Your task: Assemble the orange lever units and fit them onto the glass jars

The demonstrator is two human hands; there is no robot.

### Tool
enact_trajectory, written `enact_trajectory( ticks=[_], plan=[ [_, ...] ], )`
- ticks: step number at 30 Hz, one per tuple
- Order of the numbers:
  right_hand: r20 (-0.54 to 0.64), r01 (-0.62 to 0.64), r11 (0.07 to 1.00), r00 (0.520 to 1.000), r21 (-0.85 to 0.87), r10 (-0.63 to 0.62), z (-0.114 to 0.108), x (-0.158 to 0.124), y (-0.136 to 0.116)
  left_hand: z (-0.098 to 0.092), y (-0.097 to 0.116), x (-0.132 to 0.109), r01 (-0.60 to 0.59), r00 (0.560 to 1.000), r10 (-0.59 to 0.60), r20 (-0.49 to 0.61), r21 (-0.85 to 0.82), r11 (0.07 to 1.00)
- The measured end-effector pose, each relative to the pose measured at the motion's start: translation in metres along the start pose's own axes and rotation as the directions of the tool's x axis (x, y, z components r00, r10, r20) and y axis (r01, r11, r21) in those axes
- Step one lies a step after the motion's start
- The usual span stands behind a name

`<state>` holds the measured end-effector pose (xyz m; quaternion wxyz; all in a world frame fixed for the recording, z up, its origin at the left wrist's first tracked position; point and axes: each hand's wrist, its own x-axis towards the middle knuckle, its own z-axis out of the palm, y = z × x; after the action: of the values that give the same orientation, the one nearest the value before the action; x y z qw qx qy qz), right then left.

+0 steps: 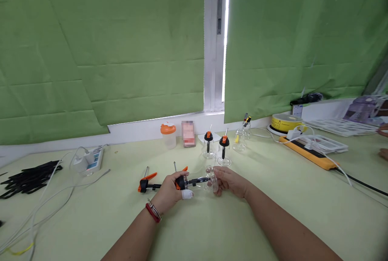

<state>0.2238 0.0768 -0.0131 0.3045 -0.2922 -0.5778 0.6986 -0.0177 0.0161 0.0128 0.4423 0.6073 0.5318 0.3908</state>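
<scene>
Low over the table, a clear glass bottle (202, 184) lies sideways between my hands, its black tube inside. Its black-and-orange top (181, 182) is gripped by my left hand (170, 190), which has white tape round one finger. My right hand (227, 181) is closed around the bottle's wide glass base. Left of my left hand lies a loose top (146, 183) with an orange lever, a metal spout and a black tube. Beyond my hands, two glass bottles (208, 154) (223, 161) stand upright, fitted with similar black-and-orange tops.
Behind are an orange-lidded cup (169, 136), a blurred red box (188, 133) and more glassware (239, 144). An orange power strip (309, 152) and cables lie right; black straps (30, 177) and a white power strip (96, 160) left. Another person's hand (383, 130) shows at the right edge.
</scene>
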Motion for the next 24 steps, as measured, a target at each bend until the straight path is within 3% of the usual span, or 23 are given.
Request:
enact_trajectory(
  ticks=[10,17,24],
  plan=[
    [-0.020,-0.068,0.996,0.998,-0.051,0.067,-0.003,0.002,0.005,0.000,0.001,0.000,0.002,1.000,-0.002,0.017,-0.017,1.000],
    [0.062,0.086,0.996,0.994,0.025,-0.088,-0.005,-0.005,-0.005,-0.002,0.001,0.000,0.032,0.999,-0.032,-0.006,-0.042,0.999],
    [0.041,0.077,0.997,0.996,-0.004,-0.076,-0.005,-0.004,-0.004,-0.001,0.002,0.000,0.040,0.999,-0.037,0.039,-0.071,0.997]
  ],
)
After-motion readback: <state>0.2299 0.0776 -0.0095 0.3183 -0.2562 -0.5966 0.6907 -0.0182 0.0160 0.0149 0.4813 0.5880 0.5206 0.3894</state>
